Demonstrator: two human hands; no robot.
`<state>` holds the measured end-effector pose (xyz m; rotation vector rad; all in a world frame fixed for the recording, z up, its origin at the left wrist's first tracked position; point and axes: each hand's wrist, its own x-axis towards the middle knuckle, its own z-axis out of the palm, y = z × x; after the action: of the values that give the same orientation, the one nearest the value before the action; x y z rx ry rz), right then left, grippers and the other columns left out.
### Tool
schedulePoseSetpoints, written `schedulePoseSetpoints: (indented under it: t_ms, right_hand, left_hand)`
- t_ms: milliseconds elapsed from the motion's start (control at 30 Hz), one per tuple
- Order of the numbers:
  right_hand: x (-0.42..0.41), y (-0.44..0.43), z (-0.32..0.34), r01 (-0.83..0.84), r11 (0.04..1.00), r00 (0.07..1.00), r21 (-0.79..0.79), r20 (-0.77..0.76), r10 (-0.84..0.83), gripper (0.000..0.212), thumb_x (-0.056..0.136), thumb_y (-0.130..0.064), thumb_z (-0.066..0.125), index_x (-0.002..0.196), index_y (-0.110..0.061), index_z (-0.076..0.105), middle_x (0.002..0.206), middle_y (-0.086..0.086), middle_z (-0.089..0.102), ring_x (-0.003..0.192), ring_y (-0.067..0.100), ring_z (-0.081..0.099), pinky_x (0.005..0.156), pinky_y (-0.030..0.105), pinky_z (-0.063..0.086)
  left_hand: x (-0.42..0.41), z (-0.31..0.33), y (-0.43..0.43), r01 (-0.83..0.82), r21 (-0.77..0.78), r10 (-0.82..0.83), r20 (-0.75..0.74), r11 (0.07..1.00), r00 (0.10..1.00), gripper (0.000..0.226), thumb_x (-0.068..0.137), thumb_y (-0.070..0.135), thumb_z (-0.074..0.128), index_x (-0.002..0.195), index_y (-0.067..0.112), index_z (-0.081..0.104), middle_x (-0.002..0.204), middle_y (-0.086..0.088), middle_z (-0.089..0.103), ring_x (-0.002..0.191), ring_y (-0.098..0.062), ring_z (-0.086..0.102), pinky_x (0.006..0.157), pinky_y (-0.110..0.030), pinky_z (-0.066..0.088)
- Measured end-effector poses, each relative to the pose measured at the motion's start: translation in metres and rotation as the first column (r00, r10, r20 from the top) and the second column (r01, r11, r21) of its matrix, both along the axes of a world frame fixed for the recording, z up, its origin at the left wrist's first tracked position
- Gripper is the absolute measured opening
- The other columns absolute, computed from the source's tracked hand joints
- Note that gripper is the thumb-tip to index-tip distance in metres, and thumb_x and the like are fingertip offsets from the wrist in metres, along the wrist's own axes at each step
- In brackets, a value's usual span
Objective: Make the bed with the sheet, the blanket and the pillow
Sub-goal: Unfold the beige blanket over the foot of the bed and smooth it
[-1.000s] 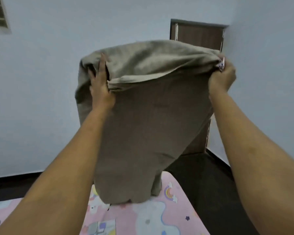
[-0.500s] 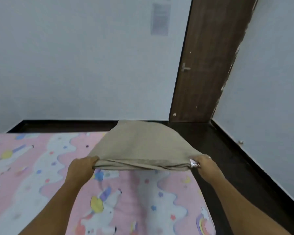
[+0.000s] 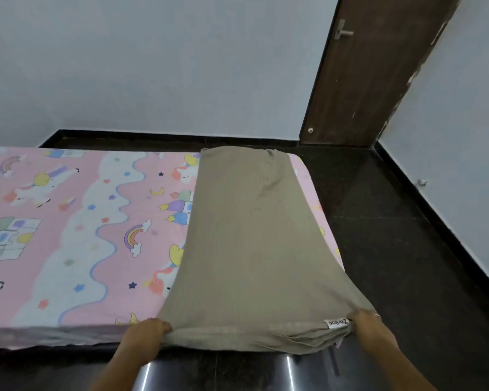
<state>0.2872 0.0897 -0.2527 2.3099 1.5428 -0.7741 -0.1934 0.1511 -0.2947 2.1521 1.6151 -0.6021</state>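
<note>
A folded olive-beige blanket (image 3: 251, 235) lies lengthwise along the right end of the bed, reaching from the far edge to past the near edge. My left hand (image 3: 143, 338) grips its near left corner. My right hand (image 3: 371, 330) grips the near right corner beside a small white label (image 3: 337, 323). Under the blanket, a pink sheet (image 3: 82, 221) printed with unicorns and rainbows covers the mattress. No pillow is in view.
Dark glossy floor (image 3: 393, 249) runs along the right side and in front of the bed. A brown door (image 3: 378, 69) stands at the far right corner between pale walls. The bed's near edge (image 3: 54, 334) is just ahead of me.
The blanket came down from chest height in the air onto the bed and now lies stretched flat along the right end. Both hands kept their grip and drew back to the near edge.
</note>
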Motion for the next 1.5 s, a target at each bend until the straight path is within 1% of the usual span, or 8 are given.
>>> schedulePoseSetpoints:
  t_ms: [67,333,533,700,1067,1167,1300,1500]
  right_hand:
    - [-0.006,-0.006,0.0,0.034,0.999,0.999,0.009,0.033,-0.034,0.025,0.084,-0.014,0.054,0.104,-0.025,0.064,0.113,0.003,0.056,0.115,0.023,0.051,0.094,0.035,0.046]
    - [-0.026,0.009,0.046,0.05,0.981,0.989,0.19,0.125,-0.075,0.027,0.088,-0.006,0.048,0.106,-0.013,0.067,0.115,0.01,0.063,0.111,0.028,0.058,0.088,0.036,0.048]
    - [-0.032,-0.031,0.035,0.014,0.994,0.992,0.107,0.124,-0.027,0.028,0.086,-0.006,0.053,0.108,-0.016,0.065,0.115,0.009,0.058,0.116,0.026,0.051,0.088,0.037,0.047]
    - [-0.042,-0.075,0.008,-0.029,0.997,0.987,0.076,0.162,0.016,0.037,0.093,-0.004,0.041,0.12,-0.018,0.061,0.123,0.009,0.053,0.123,0.026,0.045,0.094,0.04,0.046]
    - [-0.043,-0.149,-0.028,-0.111,0.994,0.969,0.006,0.221,0.107,0.033,0.095,-0.007,0.04,0.119,-0.018,0.06,0.122,0.005,0.051,0.125,0.023,0.043,0.093,0.038,0.047]
    - [-0.045,-0.157,-0.034,-0.158,0.987,0.958,0.008,0.244,0.152,0.034,0.097,-0.008,0.039,0.122,-0.018,0.058,0.124,0.005,0.05,0.123,0.024,0.045,0.093,0.037,0.047]
    - [-0.047,-0.172,-0.049,-0.219,0.976,0.939,-0.007,0.27,0.213,0.036,0.098,-0.007,0.036,0.127,-0.017,0.056,0.125,0.005,0.049,0.122,0.024,0.047,0.092,0.036,0.047]
    - [-0.047,-0.187,-0.074,-0.278,0.958,0.922,-0.062,0.263,0.285,0.035,0.098,-0.011,0.036,0.126,-0.016,0.057,0.128,0.005,0.049,0.124,0.025,0.046,0.094,0.036,0.046]
  left_hand:
    - [0.002,0.006,0.001,-0.047,0.019,0.046,0.046,0.999,0.998,0.047,0.088,0.015,0.043,0.13,0.033,0.051,0.133,0.005,0.051,0.124,-0.015,0.047,0.103,-0.027,0.039]
    - [-0.005,0.043,0.019,-0.155,0.233,0.092,0.258,0.96,0.962,0.028,0.075,-0.007,0.05,0.091,0.004,0.069,0.095,-0.016,0.062,0.095,-0.032,0.058,0.08,-0.032,0.041]
    - [-0.022,0.033,-0.018,0.017,0.111,-0.04,0.205,0.994,0.978,0.03,0.077,-0.001,0.051,0.081,0.028,0.045,0.104,-0.007,0.059,0.104,-0.025,0.056,0.08,-0.026,0.039]
    - [-0.044,0.004,-0.055,0.002,0.023,-0.007,0.196,1.0,0.981,0.039,0.076,-0.001,0.05,0.063,0.031,0.031,0.083,0.005,0.048,0.096,-0.023,0.06,0.066,-0.022,0.03]
    - [-0.049,-0.018,-0.14,0.028,-0.019,-0.026,0.116,0.999,0.993,0.036,0.078,0.001,0.046,0.06,0.03,0.033,0.089,0.004,0.042,0.099,-0.022,0.055,0.075,-0.028,0.042]
    - [-0.044,-0.017,-0.157,0.026,-0.004,-0.025,0.075,1.0,0.997,0.029,0.083,0.002,0.043,0.085,0.026,0.059,0.098,0.002,0.044,0.107,-0.021,0.053,0.082,-0.028,0.044]
    - [-0.038,-0.025,-0.172,0.055,0.034,-0.058,0.119,0.998,0.991,0.03,0.079,0.0,0.04,0.084,0.012,0.067,0.101,-0.012,0.057,0.106,-0.029,0.056,0.083,-0.033,0.048]
    - [-0.032,-0.047,-0.195,0.098,-0.007,-0.098,-0.046,0.995,0.994,0.034,0.09,-0.001,0.04,0.112,0.014,0.061,0.114,0.002,0.042,0.125,-0.016,0.038,0.093,-0.028,0.046]
